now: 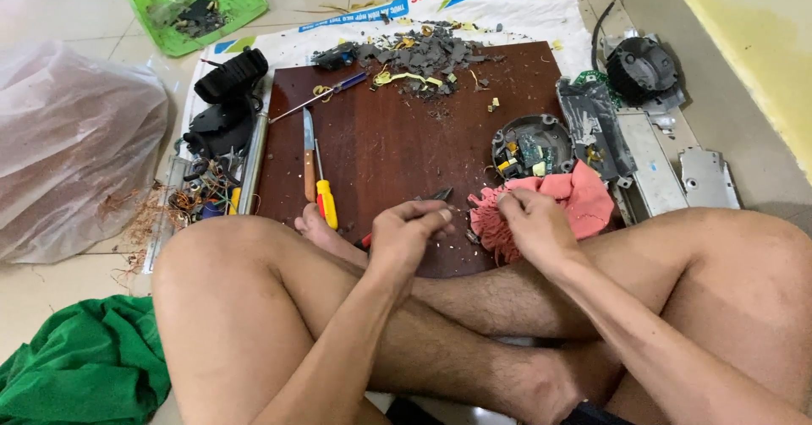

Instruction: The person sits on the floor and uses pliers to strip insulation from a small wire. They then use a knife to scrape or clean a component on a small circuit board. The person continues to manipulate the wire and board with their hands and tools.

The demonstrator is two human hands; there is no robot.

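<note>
Hands at work over a dark wooden board [397, 137] laid on the floor, seen from above past crossed bare legs. Left hand [404, 232] curled shut, grip closed on a small pair of pliers [436, 197] with red handles; dark tip poking out past the fingers, a bit of red handle showing below the wrist. Right hand [531, 226] just beside it, fingertips pinched on the edge of a pink shredded rag-like piece [567, 201] lying at the board's near right corner; whether anything smaller sits between those fingertips, impossible to tell.

Close behind the pink piece, a round grey housing [533, 146] with a green circuit board and yellow parts inside. On the board's left part, a knife with a wooden handle [309, 154] and a yellow-handled screwdriver [324, 192] side by side, a blue-handled screwdriver [330, 93] farther up. Along the far edge, a heap of grey scraps and yellow strips [423, 57].

Off the board to the right, grey metal plates [677, 171] and a black round motor-like part [641, 68]. To the left, black plastic parts [227, 104], a tangle of coloured wires [199, 197], a clear plastic bag [72, 146]. Far left top, a green tray [193, 6] with dark bits; near left bottom, green cloth [85, 366].
</note>
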